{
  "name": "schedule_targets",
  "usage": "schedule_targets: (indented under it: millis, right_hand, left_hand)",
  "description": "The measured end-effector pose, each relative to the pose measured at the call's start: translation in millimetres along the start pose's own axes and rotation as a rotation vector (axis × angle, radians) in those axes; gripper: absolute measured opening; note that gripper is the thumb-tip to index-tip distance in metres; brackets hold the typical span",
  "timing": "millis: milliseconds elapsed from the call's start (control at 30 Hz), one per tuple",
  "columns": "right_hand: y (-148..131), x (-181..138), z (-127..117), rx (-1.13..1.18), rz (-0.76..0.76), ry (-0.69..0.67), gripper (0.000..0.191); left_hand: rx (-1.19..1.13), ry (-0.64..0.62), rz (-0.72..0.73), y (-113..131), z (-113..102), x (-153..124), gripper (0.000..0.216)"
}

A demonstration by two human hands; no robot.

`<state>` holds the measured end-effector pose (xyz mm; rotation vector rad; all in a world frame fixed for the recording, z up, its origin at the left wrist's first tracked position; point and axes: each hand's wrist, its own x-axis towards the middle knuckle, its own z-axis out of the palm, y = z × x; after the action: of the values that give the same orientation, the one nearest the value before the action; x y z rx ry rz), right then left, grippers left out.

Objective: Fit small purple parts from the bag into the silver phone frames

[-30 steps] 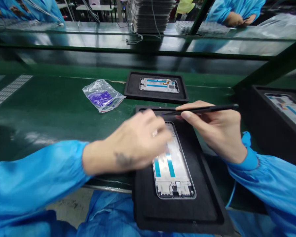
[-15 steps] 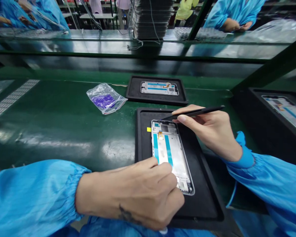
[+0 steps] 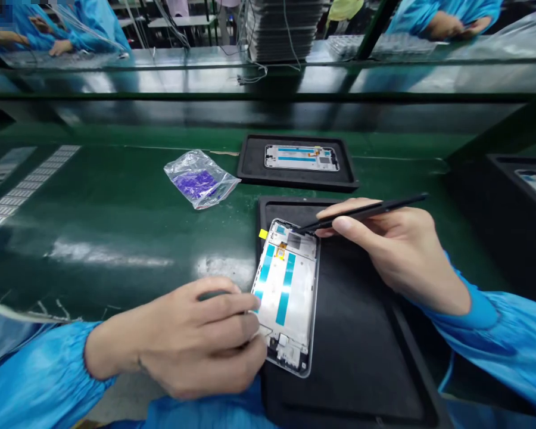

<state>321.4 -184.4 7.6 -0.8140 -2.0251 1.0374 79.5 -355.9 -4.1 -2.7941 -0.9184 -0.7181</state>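
Note:
A silver phone mid-frame (image 3: pixel 300 292) with blue strips and a small orange flex cable (image 3: pixel 281 250) lies askew over the left side of a black tray (image 3: pixel 361 345). My left hand (image 3: pixel 201 342) grips its lower left edge, the fingertips partly hidden. In my right hand (image 3: pixel 393 250) is a pair of black tweezers (image 3: pixel 375 208), pinched between thumb and fingers. Their tips reach the upper part of the frame, by a dark grey square. A yellow tab (image 3: pixel 263 233) sticks out from the frame's upper left edge.
Behind stands a second black tray (image 3: pixel 250 170) holding another phone frame (image 3: pixel 301 158). A clear bag of purple pieces (image 3: pixel 201 182) lies left of it on the green bench (image 3: pixel 116 226). More trays (image 3: pixel 486 208) stand at right. Co-workers in blue sleeves are beyond the rail.
The phone frame has turned and shifted left on the tray. My left hand has moved left from over its lower part to its edge. The tweezer tips now lie lower on the frame.

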Motion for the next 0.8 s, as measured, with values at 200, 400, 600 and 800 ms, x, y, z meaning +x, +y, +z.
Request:
schedule_targets:
  millis: [200,400,600,800]
  right_hand:
    - [-2.2,12.2,2.3,-0.092,-0.042,0.027,0.013]
    - [3.2,9.5,2.8,-0.098,0.012,0.055,0.021]
    - [2.8,7.9,1.1,-0.136,0.013,0.005,0.021]
    - [0.5,13.3,5.0,-0.081,0.046,-0.067,0.029]
  left_hand:
    - [0.147,-0.039,0.114,-15.3,3.1,7.9,0.025]
    - [0.008,0.138,0.129,-31.3,5.2,29.2,0.018]
    - [-0.056,0.247,0.088,-34.6,14.6,24.2,0.029]
    - [-0.068,0.138,0.042,-25.6,-0.4,34.6,0.027]
